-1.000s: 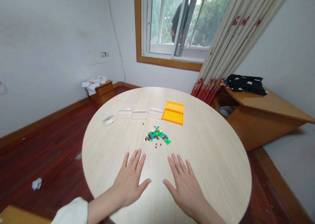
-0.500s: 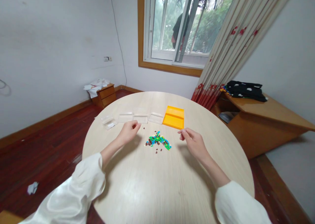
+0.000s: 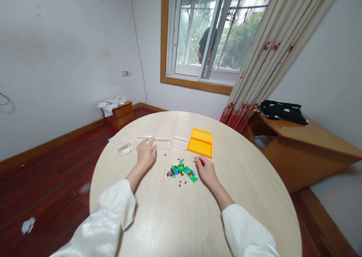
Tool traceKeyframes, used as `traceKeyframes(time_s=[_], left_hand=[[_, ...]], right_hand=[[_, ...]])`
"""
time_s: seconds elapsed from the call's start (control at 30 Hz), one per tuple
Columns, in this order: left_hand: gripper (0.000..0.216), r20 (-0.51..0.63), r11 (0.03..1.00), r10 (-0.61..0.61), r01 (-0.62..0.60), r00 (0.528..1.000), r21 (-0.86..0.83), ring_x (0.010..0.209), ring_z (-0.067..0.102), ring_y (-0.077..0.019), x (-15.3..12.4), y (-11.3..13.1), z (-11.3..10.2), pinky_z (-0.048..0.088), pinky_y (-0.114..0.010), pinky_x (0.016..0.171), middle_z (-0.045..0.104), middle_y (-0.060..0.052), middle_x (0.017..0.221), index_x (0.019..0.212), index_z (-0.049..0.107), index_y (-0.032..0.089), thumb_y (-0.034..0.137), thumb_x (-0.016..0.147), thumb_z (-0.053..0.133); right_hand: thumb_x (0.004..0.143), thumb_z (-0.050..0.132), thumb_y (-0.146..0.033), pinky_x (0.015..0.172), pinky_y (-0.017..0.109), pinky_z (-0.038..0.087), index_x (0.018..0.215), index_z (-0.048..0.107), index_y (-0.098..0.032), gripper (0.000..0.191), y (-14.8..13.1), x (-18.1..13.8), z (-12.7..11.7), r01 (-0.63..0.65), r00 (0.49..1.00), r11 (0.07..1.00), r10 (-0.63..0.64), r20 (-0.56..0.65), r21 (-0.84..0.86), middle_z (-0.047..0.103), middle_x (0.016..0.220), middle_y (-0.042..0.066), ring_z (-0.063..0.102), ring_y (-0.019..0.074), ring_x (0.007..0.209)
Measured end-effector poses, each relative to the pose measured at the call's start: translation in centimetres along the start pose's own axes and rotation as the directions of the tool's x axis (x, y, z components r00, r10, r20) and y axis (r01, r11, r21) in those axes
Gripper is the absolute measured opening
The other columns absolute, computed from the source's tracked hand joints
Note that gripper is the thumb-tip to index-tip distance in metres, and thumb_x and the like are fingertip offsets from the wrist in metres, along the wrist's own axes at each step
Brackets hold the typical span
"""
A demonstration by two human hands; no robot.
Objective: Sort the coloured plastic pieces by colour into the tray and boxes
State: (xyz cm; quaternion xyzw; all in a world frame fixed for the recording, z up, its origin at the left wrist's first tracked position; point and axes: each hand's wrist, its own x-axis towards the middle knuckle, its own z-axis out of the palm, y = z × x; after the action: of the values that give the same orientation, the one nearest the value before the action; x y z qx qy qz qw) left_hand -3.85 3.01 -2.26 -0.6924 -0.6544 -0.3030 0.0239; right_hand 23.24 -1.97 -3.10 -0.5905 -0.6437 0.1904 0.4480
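A small pile of tiny bricks point(image 3: 181, 169) in green, blue and brown lies in the middle of the round pale wooden table point(image 3: 254, 196). My right hand point(image 3: 205, 169) rests on the table just right of the pile, fingers curled under; what they hold, if anything, is hidden. My left hand point(image 3: 146, 153) lies further left and back, its fingers stretched out onto one of several clear plastic trays point(image 3: 161, 143) set in a row. An orange tray point(image 3: 200, 142) stands at the right end of that row.
A low wooden platform point(image 3: 305, 136) with dark folded cloth point(image 3: 281, 110) stands to the right by a curtain point(image 3: 263, 57). A small wooden drawer unit point(image 3: 121, 113) with papers sits by the left wall. Crumpled paper point(image 3: 27, 225) lies on the red floor.
Both hands left the near table edge, reached forward past the pile, then dropped: the left onto the clear trays, the right down beside the bricks. The camera tilted up slightly.
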Motion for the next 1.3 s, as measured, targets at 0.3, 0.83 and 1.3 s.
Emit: traceKeyframes(time_s=[0.3,0.83,1.3], left_hand=[[0.042,0.224,0.987,-0.006,-0.03,0.975,0.156,0.128,0.033,-0.0358,0.5,1.1,1.4,0.011,-0.064,0.104,0.046,-0.015,0.136,0.131,0.049,0.028,0.036,0.091,0.038],[0.036,0.227,0.99,0.099,-0.119,0.969,0.076,0.116,0.045,-0.0287,0.3,2.2,2.0,0.02,-0.052,0.101,0.055,-0.014,0.123,0.119,0.058,0.026,0.028,0.092,0.035],[0.039,0.27,0.93,0.365,-0.332,0.891,-0.159,0.109,0.049,-0.0242,-1.0,3.5,2.8,0.027,-0.043,0.093,0.059,-0.01,0.121,0.116,0.061,0.024,0.011,0.088,0.037]], right_hand=[[0.088,0.038,-0.029,0.102,0.05,0.025,0.13,0.048,-0.018,0.045,0.8,1.2,1.2,0.038,0.999,0.857,-0.044,0.002,-0.514,0.045,0.138,0.015,0.035,0.027,0.13],[0.091,0.04,-0.027,0.085,0.043,0.03,0.121,0.058,-0.017,0.037,-0.7,0.8,0.2,-0.041,0.999,0.737,0.051,-0.004,-0.675,0.06,0.119,0.014,0.05,0.029,0.106],[0.09,0.041,-0.026,0.081,0.039,0.026,0.117,0.061,-0.016,0.035,-1.2,-0.4,-1.1,-0.104,0.992,0.665,0.121,-0.031,-0.739,0.061,0.114,0.014,0.05,0.0266,0.101]])
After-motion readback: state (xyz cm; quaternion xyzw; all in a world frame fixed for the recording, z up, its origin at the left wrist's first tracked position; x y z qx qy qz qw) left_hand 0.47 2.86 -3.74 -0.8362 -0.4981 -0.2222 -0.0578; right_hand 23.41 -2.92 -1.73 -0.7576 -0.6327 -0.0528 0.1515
